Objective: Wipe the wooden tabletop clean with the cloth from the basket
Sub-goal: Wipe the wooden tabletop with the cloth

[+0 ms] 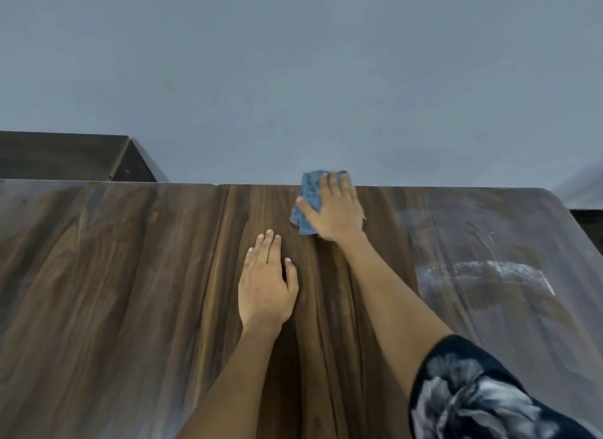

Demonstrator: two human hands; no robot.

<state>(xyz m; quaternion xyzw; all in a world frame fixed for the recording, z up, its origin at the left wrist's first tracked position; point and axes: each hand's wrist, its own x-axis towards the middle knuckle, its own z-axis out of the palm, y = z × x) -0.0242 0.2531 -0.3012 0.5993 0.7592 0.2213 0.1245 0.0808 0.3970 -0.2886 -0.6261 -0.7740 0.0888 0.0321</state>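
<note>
Wiping is the step in hand: right hand [336, 210] presses a blue cloth [306, 203] flat against the wooden surface [130, 275] at its far edge, just above the frame's centre. Its fingers lie spread and straight over the cloth, so the grip is a flat press rather than a clench; the thumb reaches across the cloth's left side. Left hand [266, 288] rests released, palm down, on bare wood at centre frame, near the right wrist but apart from the cloth, seemingly bracing the body.

The middle band of wood looks dark and clean, while a pale smeared film [483, 272] with whitish streaks covers the right of the frame, and a fainter haze lies at the left. I judge the next move calls for drawing the cloth rightward and back toward the body into that film, keeping even pressure.

Count: one cloth, two hands, one surface, one patterned sleeve [483, 396] at lower right, one darker cabinet [65, 157] at upper left. No basket shows.
</note>
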